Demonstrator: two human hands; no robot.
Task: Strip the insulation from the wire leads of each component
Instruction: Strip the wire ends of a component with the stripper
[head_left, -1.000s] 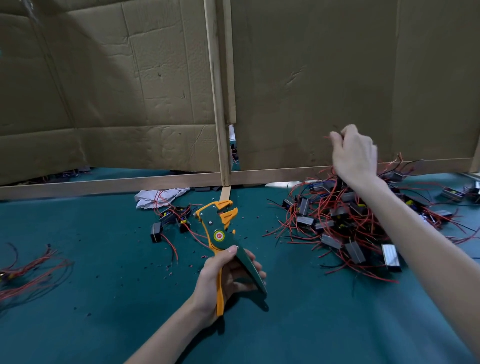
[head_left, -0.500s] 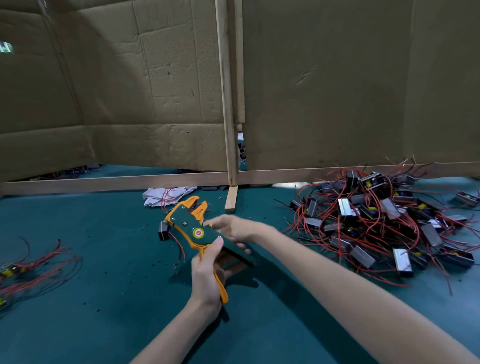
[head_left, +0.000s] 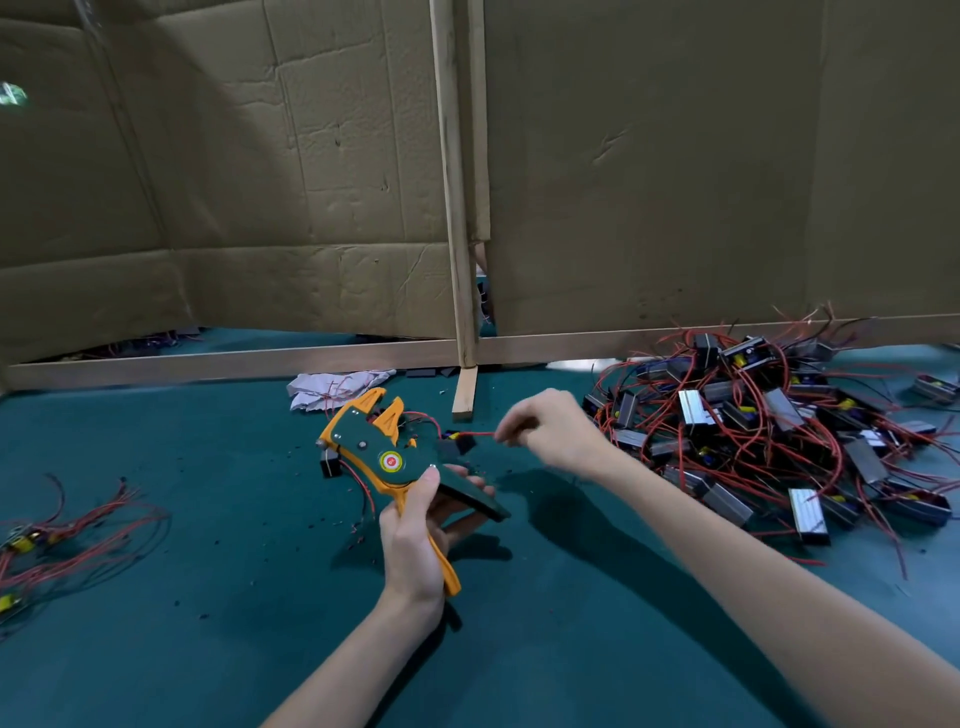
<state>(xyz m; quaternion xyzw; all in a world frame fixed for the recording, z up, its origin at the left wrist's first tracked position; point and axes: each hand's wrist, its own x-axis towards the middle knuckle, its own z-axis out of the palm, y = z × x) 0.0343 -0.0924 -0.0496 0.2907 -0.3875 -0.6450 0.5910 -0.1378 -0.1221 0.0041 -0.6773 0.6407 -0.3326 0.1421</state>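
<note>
My left hand (head_left: 418, 530) grips the handles of an orange and dark green wire stripper (head_left: 382, 449), whose jaws point up and left above the green table. My right hand (head_left: 550, 431) pinches a red wire lead (head_left: 478, 434) of a small black component (head_left: 457, 444) that hangs just right of the stripper's head. A big pile of black and silver components with red wires (head_left: 779, 431) lies at the right.
A cardboard wall with a wooden frame (head_left: 457, 208) closes off the back. A crumpled white cloth (head_left: 332, 384) lies behind the stripper. Loose red-wired parts (head_left: 67, 535) sit at the left edge. Dark insulation scraps dot the green mat (head_left: 234, 597).
My right hand left the pile, came across to the stripper, and now draws back to the right with a component's red lead. The left hand lifted the stripper slightly.
</note>
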